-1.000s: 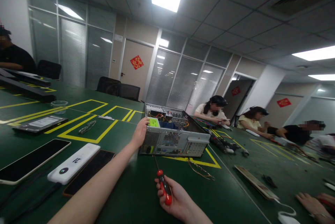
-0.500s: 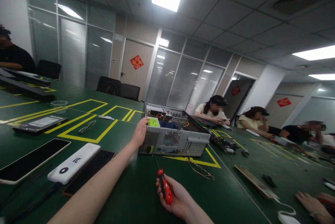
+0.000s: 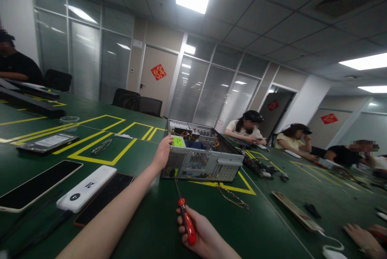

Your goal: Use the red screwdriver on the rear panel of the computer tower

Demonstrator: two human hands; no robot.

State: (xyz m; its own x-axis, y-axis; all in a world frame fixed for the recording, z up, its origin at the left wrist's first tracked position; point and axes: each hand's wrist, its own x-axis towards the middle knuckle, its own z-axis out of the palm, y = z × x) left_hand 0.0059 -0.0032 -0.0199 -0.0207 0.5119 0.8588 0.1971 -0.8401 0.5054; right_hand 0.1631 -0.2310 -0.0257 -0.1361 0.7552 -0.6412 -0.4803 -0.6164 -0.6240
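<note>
An opened desktop computer case (image 3: 208, 166) lies on the green table, its perforated rear panel facing me and loose wires showing inside. My left hand (image 3: 164, 152) grips its near left corner, fingers over the top edge beside a bright yellow-green label (image 3: 178, 142). In my right hand (image 3: 198, 228) is a screwdriver (image 3: 187, 222) with a red and black handle, fingers wrapped round it. The shaft points up at the lower left of the rear panel. Whether the tip touches the panel I cannot tell.
Left of my arm lie a hard drive (image 3: 50, 142), a phone (image 3: 39, 184), a white power bank (image 3: 87, 188) and a dark phone (image 3: 102, 198). Glasses (image 3: 232, 197) rest before the case. Rightward are another phone (image 3: 296, 210) and a person's hands (image 3: 359, 234). Several people sit around the table.
My right hand has shifted slightly left with the screwdriver, and the tip now sits nearer the lower left of the rear panel. My left hand stays on the case.
</note>
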